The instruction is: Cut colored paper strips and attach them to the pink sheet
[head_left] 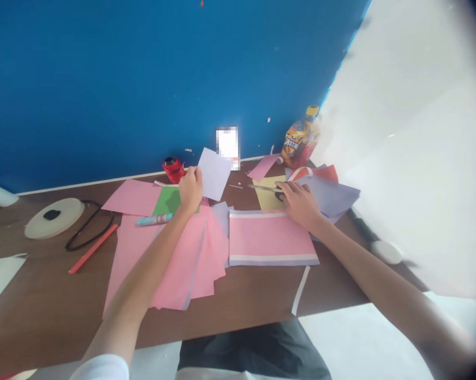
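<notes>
A blue wall point(143, 79) backs a brown table point(257, 301) spread with colored paper. Loose pink sheets point(143, 258) fan across the middle, beside a pink panel point(269, 235) (trimmed with 2 white bands and edged in lilac). Lilac sheets point(329, 195) lie beyond it at right, near a bottle point(299, 140) with a yellow cap at the wall. At center, the person's left hand point(191, 189), closed with thumb and fingers together, grips 1 lilac square point(216, 177) by its left edge, raised above the table. The right hand point(301, 203) reaches over the black handles of a pair of scissors point(264, 187), fingers touching them; how firmly it grasps cannot be told. The blades point left across a yellow sheet point(265, 198). A light-blue marker point(154, 220) rests on paper at left, and 1 white strip point(301, 290) lies near the table's front edge.
</notes>
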Demonstrator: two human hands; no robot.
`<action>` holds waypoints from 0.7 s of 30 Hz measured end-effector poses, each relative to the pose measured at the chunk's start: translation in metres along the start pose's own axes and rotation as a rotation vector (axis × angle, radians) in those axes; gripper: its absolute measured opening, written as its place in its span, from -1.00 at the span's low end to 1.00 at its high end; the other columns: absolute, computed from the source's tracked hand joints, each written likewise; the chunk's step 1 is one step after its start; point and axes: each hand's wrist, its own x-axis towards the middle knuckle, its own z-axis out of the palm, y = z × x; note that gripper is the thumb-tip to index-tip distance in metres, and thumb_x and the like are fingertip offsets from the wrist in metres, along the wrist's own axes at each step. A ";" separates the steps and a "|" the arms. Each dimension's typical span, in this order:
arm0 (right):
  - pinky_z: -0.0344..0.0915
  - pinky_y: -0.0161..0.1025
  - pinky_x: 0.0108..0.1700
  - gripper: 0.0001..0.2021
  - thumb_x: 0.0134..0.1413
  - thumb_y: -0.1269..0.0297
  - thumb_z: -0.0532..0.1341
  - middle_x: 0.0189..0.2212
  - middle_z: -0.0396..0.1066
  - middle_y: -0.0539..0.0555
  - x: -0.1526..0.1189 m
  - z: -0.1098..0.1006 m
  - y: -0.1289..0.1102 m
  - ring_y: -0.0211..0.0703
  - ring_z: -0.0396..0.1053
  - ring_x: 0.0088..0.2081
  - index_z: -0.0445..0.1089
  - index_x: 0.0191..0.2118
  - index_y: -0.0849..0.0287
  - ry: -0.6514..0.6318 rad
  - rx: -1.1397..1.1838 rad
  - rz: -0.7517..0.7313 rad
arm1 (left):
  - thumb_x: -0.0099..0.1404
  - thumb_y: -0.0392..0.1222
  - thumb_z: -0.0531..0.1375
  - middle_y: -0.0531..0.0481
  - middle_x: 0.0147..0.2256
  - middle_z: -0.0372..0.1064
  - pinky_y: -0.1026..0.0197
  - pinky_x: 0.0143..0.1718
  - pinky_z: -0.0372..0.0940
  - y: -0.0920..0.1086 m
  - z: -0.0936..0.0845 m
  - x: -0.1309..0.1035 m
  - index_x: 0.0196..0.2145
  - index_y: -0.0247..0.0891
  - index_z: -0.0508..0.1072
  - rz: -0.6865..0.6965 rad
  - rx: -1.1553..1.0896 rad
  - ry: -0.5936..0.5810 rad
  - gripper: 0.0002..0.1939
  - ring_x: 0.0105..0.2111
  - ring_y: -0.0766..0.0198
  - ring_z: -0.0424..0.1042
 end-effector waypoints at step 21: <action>0.21 -0.02 -0.04 -0.63 0.07 0.31 0.13 -0.07 0.41 0.21 0.000 0.007 0.000 0.11 0.33 -0.06 0.33 0.03 0.15 0.109 0.180 0.094 | 0.19 -0.14 0.17 0.07 -0.48 0.36 0.19 -0.35 0.23 -0.021 0.019 0.006 -0.09 -0.20 0.22 -0.081 -0.425 -0.089 -0.66 -0.47 0.22 0.39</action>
